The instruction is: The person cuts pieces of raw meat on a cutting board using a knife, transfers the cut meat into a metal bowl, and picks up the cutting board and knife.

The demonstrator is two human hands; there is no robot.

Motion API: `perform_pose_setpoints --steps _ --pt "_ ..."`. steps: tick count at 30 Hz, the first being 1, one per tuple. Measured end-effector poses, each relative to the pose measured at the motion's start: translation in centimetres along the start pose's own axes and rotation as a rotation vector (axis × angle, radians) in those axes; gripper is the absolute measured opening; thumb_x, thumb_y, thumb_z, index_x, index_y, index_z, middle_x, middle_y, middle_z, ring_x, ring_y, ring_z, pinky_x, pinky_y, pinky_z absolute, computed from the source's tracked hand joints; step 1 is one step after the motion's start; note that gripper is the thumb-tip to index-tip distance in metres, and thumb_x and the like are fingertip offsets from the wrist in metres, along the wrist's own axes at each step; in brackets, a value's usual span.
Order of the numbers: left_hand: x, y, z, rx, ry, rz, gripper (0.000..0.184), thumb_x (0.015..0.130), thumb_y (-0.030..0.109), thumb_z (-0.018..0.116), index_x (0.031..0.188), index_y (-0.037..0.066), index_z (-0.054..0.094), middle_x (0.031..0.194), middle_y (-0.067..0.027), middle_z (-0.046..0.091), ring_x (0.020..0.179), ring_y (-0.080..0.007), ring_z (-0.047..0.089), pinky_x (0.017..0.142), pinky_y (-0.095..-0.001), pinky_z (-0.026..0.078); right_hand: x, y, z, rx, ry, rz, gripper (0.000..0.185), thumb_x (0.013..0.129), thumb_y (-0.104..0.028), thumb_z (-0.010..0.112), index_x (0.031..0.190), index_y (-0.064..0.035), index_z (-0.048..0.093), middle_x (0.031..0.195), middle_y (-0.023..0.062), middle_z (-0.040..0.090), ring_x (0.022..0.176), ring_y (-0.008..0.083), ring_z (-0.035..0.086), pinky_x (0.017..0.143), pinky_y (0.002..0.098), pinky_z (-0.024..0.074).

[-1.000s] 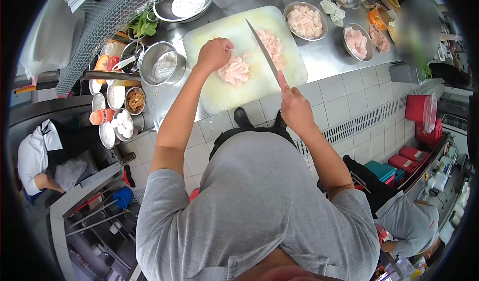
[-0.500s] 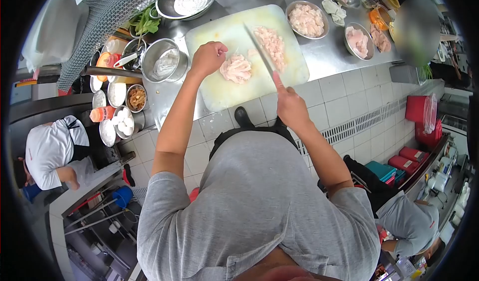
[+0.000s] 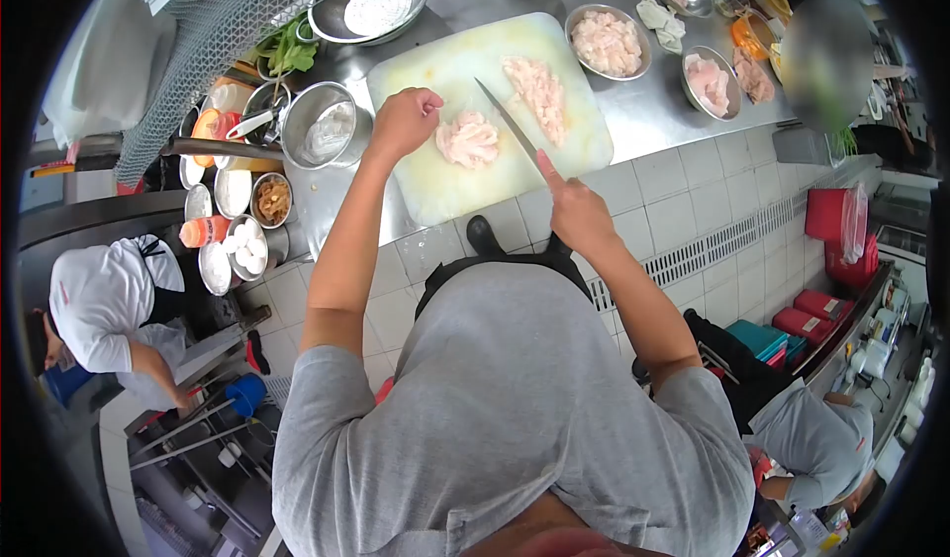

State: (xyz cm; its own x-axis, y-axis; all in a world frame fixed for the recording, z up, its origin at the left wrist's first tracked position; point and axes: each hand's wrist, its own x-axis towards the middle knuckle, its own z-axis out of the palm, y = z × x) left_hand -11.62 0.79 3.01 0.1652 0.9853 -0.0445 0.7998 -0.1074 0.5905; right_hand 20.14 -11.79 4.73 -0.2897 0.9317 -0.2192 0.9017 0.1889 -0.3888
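A white cutting board [image 3: 445, 196] lies on the steel counter. My right hand [image 3: 577, 211] is closed round the handle of a long knife [image 3: 510, 125], its blade pointing up and left over the board. Left of the blade sits a pile of pale raw meat [image 3: 468, 139]; a strip of chopped meat [image 3: 537, 97] lies to the right of it. My left hand [image 3: 406, 120] is over the board's left side, beside the pile, with its fingers curled together. Whether anything is between those fingers is too small to tell.
Bowls of cut meat [image 3: 608, 41] and larger meat pieces [image 3: 709, 84] stand at the right, near a crumpled cloth [image 3: 661, 23]. A steel pot [image 3: 324, 127], a colander [image 3: 376, 8] and a bowl of eggs [image 3: 244, 246] are at the left. Co-workers [image 3: 104, 295] [image 3: 813, 442] stand on both sides.
The knife has moved left, away from the chopped strip, into the gap beside the pile. My left hand has drawn back to the left. The left co-worker has shifted, with an arm lower.
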Motion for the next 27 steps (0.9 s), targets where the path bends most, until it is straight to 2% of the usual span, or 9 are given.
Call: perform_pose_setpoints --steps 3,6,9,12,15,18,20,24,27 --pt "-0.2 -0.4 0.3 -0.001 -0.017 -0.003 0.022 0.088 0.015 0.071 0.106 0.004 0.078 0.099 -0.0125 0.077 0.085 -0.0232 0.075 0.08 -0.035 0.059 -0.7 0.2 -0.9 0.03 0.062 -0.002 0.084 0.087 0.005 0.056 0.166 -0.0165 0.034 0.085 0.0227 0.065 0.078 0.043 0.067 0.073 0.052 0.0566" --pt "-0.1 -0.3 1.2 -0.07 -0.072 -0.068 0.023 0.085 0.018 0.072 0.104 0.007 0.078 0.102 -0.0124 0.078 0.092 -0.0294 0.075 0.085 -0.0387 0.058 -0.9 -0.2 -1.4 0.083 0.069 -0.025 0.082 0.088 0.005 0.056 0.165 -0.0159 0.035 0.085 0.0237 0.066 0.079 0.0434 0.068 0.075 0.0523 0.0561" --pt "1.1 -0.3 2.2 -0.017 -0.117 -0.033 0.033 0.085 0.022 0.074 0.114 0.006 0.076 0.104 -0.0125 0.077 0.093 -0.026 0.074 0.084 -0.0374 0.058 -0.4 1.2 0.5 0.122 0.036 -0.101 0.081 0.089 0.004 0.057 0.165 -0.0152 0.035 0.086 0.0245 0.067 0.08 0.0436 0.068 0.076 0.0527 0.0557" --pt "2.1 0.5 4.3 0.101 -0.149 0.025 0.046 0.08 0.028 0.079 0.121 0.008 0.074 0.111 -0.0141 0.076 0.102 -0.0288 0.073 0.09 -0.0397 0.057 0.9 2.8 1.2 0.11 0.044 -0.056 0.079 0.09 0.003 0.058 0.164 -0.0159 0.036 0.088 0.0251 0.068 0.081 0.044 0.068 0.077 0.0534 0.0553" --pt "2.9 2.3 3.7 0.112 -0.355 0.006 0.052 0.075 0.032 0.081 0.121 0.009 0.073 0.117 -0.016 0.074 0.109 -0.0308 0.07 0.095 -0.0405 0.055 1.3 3.4 0.7 0.102 0.092 0.014 0.081 0.089 0.003 0.058 0.164 -0.0181 0.036 0.09 0.0252 0.068 0.083 0.0441 0.069 0.079 0.0537 0.0559" --pt "2.9 3.9 3.7 0.249 -0.462 0.049 0.051 0.073 0.03 0.083 0.118 0.008 0.073 0.113 -0.0164 0.075 0.106 -0.0324 0.071 0.092 -0.04 0.056 0.7 2.9 0.2 0.157 0.077 -0.025 0.083 0.087 0.004 0.059 0.164 -0.0198 0.037 0.092 0.025 0.068 0.086 0.0441 0.069 0.08 0.0532 0.0569" --pt "3.2 3.3 4.4 0.24 -0.442 0.049 0.044 0.074 0.026 0.081 0.113 0.008 0.073 0.111 -0.0165 0.076 0.104 -0.0336 0.072 0.09 -0.0422 0.057 0.4 2.8 0.4 0.233 0.01 -0.04 0.082 0.091 0.002 0.063 0.164 -0.0234 0.037 0.096 0.0262 0.071 0.089 0.0456 0.069 0.084 0.0548 0.0555" --pt "4.8 2.3 4.5 0.087 -0.362 0.088 0.033 0.076 0.022 0.079 0.104 0.006 0.074 0.103 -0.0165 0.076 0.094 -0.0325 0.073 0.085 -0.0408 0.058 0.6 3.6 0.7 0.199 0.054 -0.022 0.079 0.091 0.0 0.06 0.164 -0.0208 0.037 0.095 0.0242 0.07 0.086 0.0435 0.07 0.081 0.0531 0.0573" --pt "6.3 3.5 3.3 -0.124 -0.326 0.064 0.027 0.079 0.019 0.079 0.1 0.003 0.073 0.089 -0.0124 0.073 0.084 -0.0204 0.07 0.081 -0.037 0.058 0.9 4.2 0.3 0.193 0.088 0.02 0.079 0.091 0.0 0.06 0.164 -0.021 0.037 0.094 0.025 0.07 0.088 0.0436 0.07 0.082 0.0535 0.0573"
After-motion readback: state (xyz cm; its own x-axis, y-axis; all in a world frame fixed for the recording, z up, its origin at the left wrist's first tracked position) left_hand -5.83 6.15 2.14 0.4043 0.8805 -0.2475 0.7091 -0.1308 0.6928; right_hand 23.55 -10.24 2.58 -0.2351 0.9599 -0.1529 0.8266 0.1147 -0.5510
